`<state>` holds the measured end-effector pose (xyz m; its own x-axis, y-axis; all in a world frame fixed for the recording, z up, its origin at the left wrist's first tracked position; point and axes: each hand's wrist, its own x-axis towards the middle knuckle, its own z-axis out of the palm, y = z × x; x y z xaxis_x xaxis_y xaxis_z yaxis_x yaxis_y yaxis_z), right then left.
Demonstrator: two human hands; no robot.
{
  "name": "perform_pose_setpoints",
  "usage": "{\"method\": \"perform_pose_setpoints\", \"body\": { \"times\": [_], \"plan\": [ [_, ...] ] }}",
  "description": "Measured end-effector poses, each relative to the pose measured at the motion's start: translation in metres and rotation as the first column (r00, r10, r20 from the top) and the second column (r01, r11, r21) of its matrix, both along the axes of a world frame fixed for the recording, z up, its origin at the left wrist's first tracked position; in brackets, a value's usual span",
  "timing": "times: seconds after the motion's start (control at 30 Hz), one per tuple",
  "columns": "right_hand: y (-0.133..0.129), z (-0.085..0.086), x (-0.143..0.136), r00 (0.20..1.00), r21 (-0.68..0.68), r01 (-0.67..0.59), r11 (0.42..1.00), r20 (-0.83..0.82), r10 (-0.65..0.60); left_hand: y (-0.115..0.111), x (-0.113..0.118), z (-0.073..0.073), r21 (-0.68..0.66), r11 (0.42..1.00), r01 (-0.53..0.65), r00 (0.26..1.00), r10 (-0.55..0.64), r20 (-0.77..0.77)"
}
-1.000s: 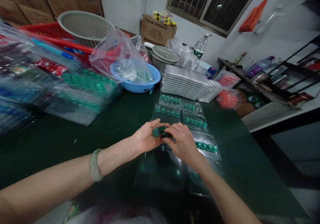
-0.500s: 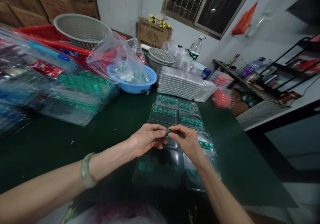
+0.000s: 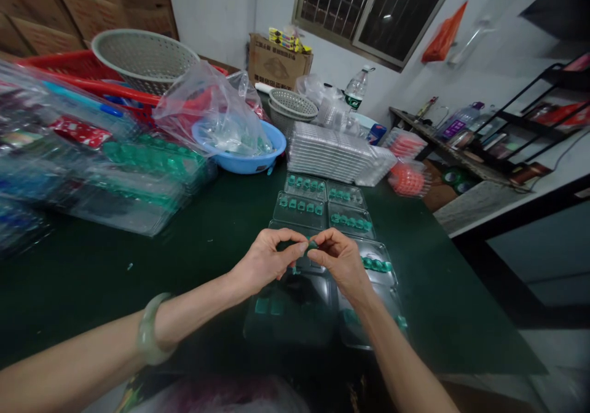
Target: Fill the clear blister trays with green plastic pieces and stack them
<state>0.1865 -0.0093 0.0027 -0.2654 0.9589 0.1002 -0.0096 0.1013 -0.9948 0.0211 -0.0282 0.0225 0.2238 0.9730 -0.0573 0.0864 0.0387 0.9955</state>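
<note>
My left hand, with a pale green bangle on its wrist, meets my right hand over clear plastic trays. Thumb and fingers of both are closed in a pinch on one small dark green piece; its exact shape is too small to tell. Below lies a tray with green blocks in it. Beyond my fingers, another tray holds a row of green translucent pieces. Beside my right wrist, more green pieces sit in a tray partly hidden by my arm.
A stack of clear trays stands behind the rows. To its left is a blue basin under a plastic bag. Packaged goods pile up at left, near a grey colander. Red packs lie at the right.
Both hands stay together at the small green piece, with only slight finger shifts. The left fingers have curled a little under. The view has shifted slightly.
</note>
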Motion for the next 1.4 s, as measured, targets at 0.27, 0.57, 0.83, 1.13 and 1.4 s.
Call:
{"method": "perform_pose_setpoints", "body": {
  "times": [0.27, 0.57, 0.83, 1.13, 1.4],
  "plan": [
    [-0.004, -0.001, -0.007, 1.000, -0.042, -0.010, 0.999, 0.003, 0.010, 0.001, -0.001, 0.001, 0.070, 0.998, -0.001, 1.000, 0.002, -0.008],
    [-0.010, -0.005, -0.004, 0.953, -0.299, -0.143, 0.943, -0.300, 0.050, 0.010, 0.001, -0.009, -0.018, 0.999, 0.026, 0.999, -0.026, -0.017],
    [-0.009, -0.003, -0.009, 0.958, -0.388, -0.130, 0.912, -0.287, 0.015, 0.012, -0.002, -0.004, 0.224, 0.974, 0.028, 0.980, 0.017, -0.196],
    [-0.013, -0.004, -0.006, 0.914, -0.473, -0.217, 0.854, -0.406, 0.007, 0.012, 0.001, -0.008, -0.042, 0.995, 0.092, 0.995, -0.090, 0.033],
    [-0.011, -0.011, 0.000, 0.948, -0.360, -0.189, 0.914, -0.309, 0.074, 0.017, 0.004, -0.021, -0.343, 0.898, 0.275, 0.821, -0.033, 0.571]
  ]
}}
